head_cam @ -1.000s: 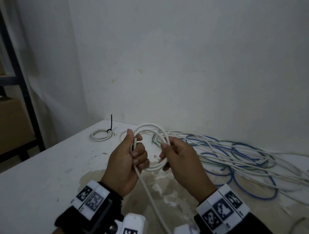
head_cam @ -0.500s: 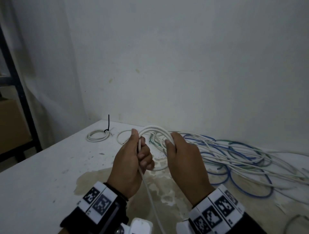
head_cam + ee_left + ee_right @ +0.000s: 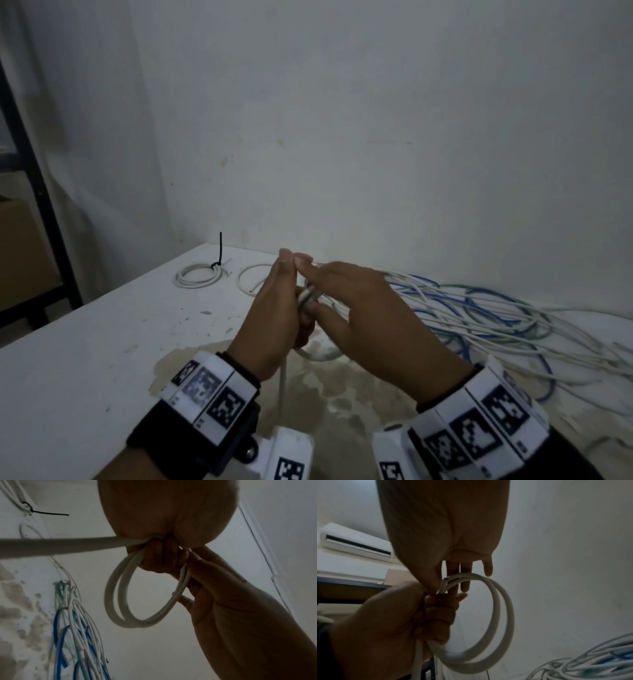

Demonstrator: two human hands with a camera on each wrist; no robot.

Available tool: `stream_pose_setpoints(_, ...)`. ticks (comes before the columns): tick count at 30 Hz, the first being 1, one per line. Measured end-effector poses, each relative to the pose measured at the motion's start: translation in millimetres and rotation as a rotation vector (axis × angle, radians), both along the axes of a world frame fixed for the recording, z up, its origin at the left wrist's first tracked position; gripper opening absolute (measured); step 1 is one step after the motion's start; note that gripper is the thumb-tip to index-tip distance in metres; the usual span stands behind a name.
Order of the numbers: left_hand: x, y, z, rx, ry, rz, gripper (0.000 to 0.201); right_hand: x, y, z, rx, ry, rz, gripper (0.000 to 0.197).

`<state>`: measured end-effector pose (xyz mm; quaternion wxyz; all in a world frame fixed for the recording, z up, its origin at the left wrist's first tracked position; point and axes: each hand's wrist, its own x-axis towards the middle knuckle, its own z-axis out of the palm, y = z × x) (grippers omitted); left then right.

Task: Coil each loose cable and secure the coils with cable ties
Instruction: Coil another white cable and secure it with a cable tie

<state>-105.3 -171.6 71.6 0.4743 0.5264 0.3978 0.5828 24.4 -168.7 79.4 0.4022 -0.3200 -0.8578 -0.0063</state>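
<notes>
The left hand curls its fingers tightly round the white cable coil, held above the table. The right hand lies against the coil's right side with its fingers nearly straight and its thumb pressing the loops. The cable's loose tail drops from the left fist. A heap of loose cables lies right; a tied coil far left.
</notes>
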Motion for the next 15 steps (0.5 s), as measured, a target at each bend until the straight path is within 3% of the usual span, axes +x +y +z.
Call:
stream_pose_setpoints(5,-2.5,1.7,7.5,0.123,0.166,-0.006,0.064,5.7,-1.2,9.0,0.012,0.010,0.014,0.020)
stream_pose_setpoints(7,-2.9,1.7,7.6,0.171,0.279,-0.004,0.058,14.4,1.3,8.7,0.071,0.121,-0.074,0.017)
stream_pose_setpoints(9,-2.5,2.7,5.5,0.172,0.289,-0.036,0.051,24.2,0.8,8.6,0.049,0.242,-0.136,0.017)
stream_pose_setpoints(11,-1.2,7.6,3.5,0.200,0.299,-0.028,0.041,31.8,-3.5,8.3,-0.127,0.305,-0.138,0.015)
stream_pose_setpoints(15,-0.2,15.8,2.6,0.440,0.541,0.042,0.027,43.3,-16.8,18.5,-0.796,0.426,0.053,0.016)
